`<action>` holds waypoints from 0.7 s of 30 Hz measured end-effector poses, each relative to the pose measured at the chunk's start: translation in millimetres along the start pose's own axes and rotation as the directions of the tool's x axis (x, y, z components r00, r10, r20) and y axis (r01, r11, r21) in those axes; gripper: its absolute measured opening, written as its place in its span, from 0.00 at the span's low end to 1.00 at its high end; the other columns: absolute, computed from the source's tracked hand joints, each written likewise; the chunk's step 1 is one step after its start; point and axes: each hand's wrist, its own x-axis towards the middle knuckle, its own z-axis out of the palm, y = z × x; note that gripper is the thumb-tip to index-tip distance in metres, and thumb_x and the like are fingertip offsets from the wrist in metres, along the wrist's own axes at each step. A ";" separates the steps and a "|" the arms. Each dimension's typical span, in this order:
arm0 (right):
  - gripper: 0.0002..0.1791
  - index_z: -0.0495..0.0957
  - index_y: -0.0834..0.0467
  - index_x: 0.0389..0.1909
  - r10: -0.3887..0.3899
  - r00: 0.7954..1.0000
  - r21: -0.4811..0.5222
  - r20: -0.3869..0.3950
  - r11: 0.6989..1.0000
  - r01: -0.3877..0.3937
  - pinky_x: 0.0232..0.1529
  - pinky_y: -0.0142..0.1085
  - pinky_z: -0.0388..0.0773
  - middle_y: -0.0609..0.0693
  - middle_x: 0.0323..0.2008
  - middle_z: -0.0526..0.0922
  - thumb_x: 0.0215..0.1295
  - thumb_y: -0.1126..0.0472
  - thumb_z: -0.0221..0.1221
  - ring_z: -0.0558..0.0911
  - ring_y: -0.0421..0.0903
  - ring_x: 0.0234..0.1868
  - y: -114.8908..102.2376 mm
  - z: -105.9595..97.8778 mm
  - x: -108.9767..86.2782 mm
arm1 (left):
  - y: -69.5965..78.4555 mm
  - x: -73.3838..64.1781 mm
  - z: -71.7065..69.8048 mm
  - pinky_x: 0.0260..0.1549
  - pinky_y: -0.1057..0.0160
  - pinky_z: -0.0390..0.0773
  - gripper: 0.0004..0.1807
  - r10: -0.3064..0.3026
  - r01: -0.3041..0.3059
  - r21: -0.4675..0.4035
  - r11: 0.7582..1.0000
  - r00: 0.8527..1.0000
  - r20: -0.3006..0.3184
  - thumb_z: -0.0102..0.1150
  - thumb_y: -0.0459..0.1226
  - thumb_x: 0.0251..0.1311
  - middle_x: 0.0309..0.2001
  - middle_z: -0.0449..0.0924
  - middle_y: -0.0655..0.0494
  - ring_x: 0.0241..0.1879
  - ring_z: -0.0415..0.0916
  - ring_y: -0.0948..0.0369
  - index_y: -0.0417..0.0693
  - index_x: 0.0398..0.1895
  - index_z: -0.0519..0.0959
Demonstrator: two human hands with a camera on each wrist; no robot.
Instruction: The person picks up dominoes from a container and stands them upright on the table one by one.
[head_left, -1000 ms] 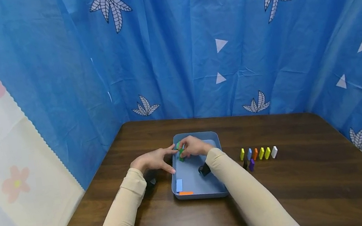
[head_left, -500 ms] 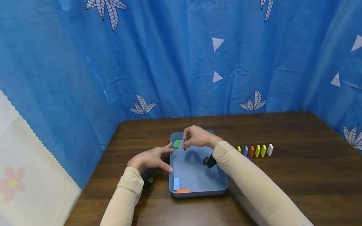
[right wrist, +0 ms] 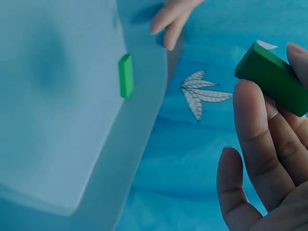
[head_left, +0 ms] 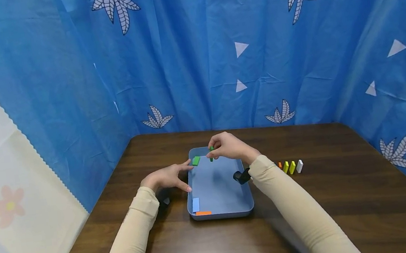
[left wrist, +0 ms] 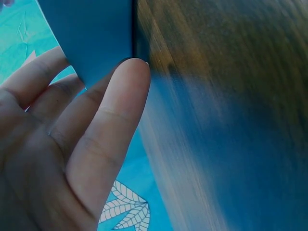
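A dark green block (head_left: 211, 154) is pinched between the fingertips (right wrist: 257, 115) of the right hand (head_left: 228, 146) and is held in the air above the far end of a blue tray (head_left: 249, 199). In the right wrist view the block (right wrist: 272, 79) is seen gripped at one end, with the rest of it jutting out free.

A lighter green block (head_left: 195, 161) lies flat in the far left corner of the tray, just beside the left wall. The left hand (head_left: 165, 177) is laid at the tray's left rim, its fingers stretched out and relaxed, nothing being held; its fingertips are close to the lighter green block, though whether it is touched cannot be told. In the left wrist view the fingers (left wrist: 108, 139) are seen straight against the tray wall (left wrist: 96, 38).

At the near left corner of the tray a light blue block (head_left: 196, 204) and an orange block (head_left: 203, 213) are laid flat, the orange one along the near wall.

The tray is set on a brown table (head_left: 351, 201). To the right of the tray, partly hidden by the right sleeve (head_left: 294, 208), a row of blocks (head_left: 291, 167) is stood upright: orange, yellow, yellow-green and white are seen. A blue curtain (head_left: 292, 46) with leaf prints is hung behind the table.
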 end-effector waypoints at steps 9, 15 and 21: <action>0.18 0.82 0.58 0.54 0.003 1.000 0.002 -0.026 1.000 -0.003 0.46 0.42 0.82 0.54 0.34 0.87 0.68 0.54 0.64 0.85 0.47 0.37 -1.1 -13.5 -27.6 | -2.3 1.3 0.2 0.74 0.38 0.52 0.49 0.026 -0.025 -0.024 0.999 1.000 0.016 0.74 0.44 0.55 0.83 0.37 0.55 0.81 0.39 0.45 0.51 0.78 0.59; 0.20 0.81 0.58 0.58 -0.019 0.999 0.033 -0.051 0.999 0.021 0.46 0.41 0.83 0.52 0.39 0.87 0.69 0.55 0.63 0.84 0.51 0.42 5.6 -25.8 -48.5 | -2.8 1.4 0.9 0.74 0.38 0.54 0.49 0.042 -0.042 -0.017 0.999 0.999 0.013 0.74 0.42 0.55 0.83 0.37 0.54 0.80 0.39 0.45 0.50 0.78 0.59; 0.20 0.79 0.60 0.56 -0.010 0.994 0.093 -0.109 0.995 0.020 0.45 0.42 0.82 0.54 0.38 0.85 0.67 0.57 0.65 0.82 0.55 0.42 14.0 -38.7 -71.7 | -2.8 0.1 0.2 0.74 0.39 0.54 0.49 0.048 -0.048 0.001 0.999 0.999 0.006 0.74 0.44 0.55 0.83 0.38 0.54 0.80 0.40 0.45 0.51 0.78 0.59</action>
